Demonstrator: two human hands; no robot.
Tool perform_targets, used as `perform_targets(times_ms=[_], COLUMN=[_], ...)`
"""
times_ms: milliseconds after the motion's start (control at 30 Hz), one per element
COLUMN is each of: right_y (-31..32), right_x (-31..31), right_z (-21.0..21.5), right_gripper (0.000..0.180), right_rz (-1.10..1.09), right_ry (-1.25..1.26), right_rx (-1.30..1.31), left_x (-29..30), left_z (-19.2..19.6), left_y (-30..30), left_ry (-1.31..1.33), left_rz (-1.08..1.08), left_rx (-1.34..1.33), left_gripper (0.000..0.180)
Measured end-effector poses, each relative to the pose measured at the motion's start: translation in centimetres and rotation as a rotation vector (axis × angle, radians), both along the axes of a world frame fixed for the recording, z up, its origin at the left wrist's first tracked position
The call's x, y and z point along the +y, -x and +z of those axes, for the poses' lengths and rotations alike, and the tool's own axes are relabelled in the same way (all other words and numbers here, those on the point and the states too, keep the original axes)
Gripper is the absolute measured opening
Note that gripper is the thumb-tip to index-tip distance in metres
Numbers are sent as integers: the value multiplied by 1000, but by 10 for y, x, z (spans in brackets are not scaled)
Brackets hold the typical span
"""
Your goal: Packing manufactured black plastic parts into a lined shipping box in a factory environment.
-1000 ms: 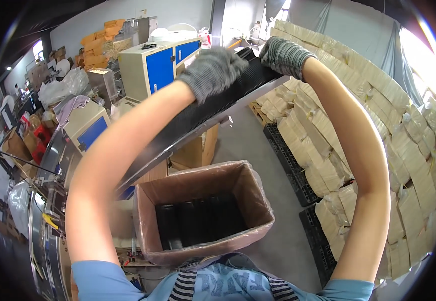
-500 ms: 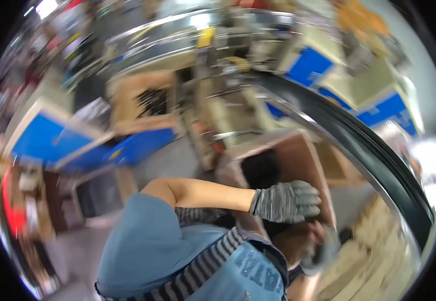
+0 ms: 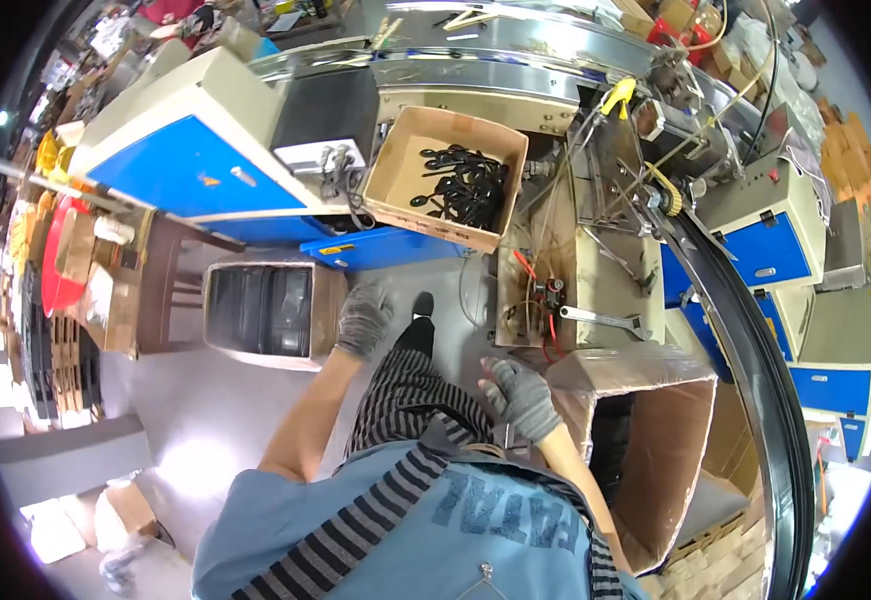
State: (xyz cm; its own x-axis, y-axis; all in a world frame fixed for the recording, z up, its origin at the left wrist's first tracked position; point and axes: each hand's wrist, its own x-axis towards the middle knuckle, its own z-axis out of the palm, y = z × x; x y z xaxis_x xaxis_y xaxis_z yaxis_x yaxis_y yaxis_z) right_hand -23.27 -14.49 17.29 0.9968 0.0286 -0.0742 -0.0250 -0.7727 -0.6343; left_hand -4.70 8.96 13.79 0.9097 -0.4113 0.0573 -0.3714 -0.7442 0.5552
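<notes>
**Both hands empty between two boxes**

Large cardboard box (image 3: 655, 450), lower right: contents dark, unreadable. Smaller box (image 3: 260, 312), centre left: dark stacked pieces inside. Right hand (image 3: 521, 398), gloved, fingers loosely curled, gripping nothing, beside large box's rim. Left hand (image 3: 363, 320), fingers loose, empty, touching smaller box's edge. Packing looks unfinished.

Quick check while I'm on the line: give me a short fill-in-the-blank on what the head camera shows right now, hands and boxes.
1. Both hands, the left hand and the right hand, wear grey knitted ____.
2. The open cardboard box beside the blue cabinet holds ____ plastic parts.
3. The right hand is next to the rim of a large ____ box.
4. Neither hand holds anything; both are ____.

Missing words: gloves; black; cardboard; empty
</notes>
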Motion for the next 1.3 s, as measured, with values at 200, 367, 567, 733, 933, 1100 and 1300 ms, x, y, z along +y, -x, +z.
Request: perform_targets(times_ms=[200, 367, 567, 733, 933, 1100, 1300], right_y=[-114, -164, -166, -166, -195, -222, -292], right_x=[2, 12, 2, -24, -60, -86, -92], right_z=[-25, -25, -37, -54, -50, -47, -104], right_gripper=[33, 32, 32, 31, 29, 28, 18], right_rz=[-128, -239, -393, -421, -332, -281, -382], right_ry=[109, -73, -13, 7, 67, -196, -694], right_rx=[70, 319, 359, 355, 258, 187, 101], left_x=[-90, -189, -212, -204, -197, -152, -132], left_z=[-42, -91, -121, -130, -124, -123, -164], left_y=[-161, -228, -235, -241, -257, -266, -276], left_ry=[-38, -511, -664, -442, -464, 45, 262], left_rz=[-136, -322, -338, -313, -304, -155, -196], left_rx=[70, 147, 260, 179, 183, 447, 771], left_gripper=[47, 109, 115, 65, 32, 35, 32])
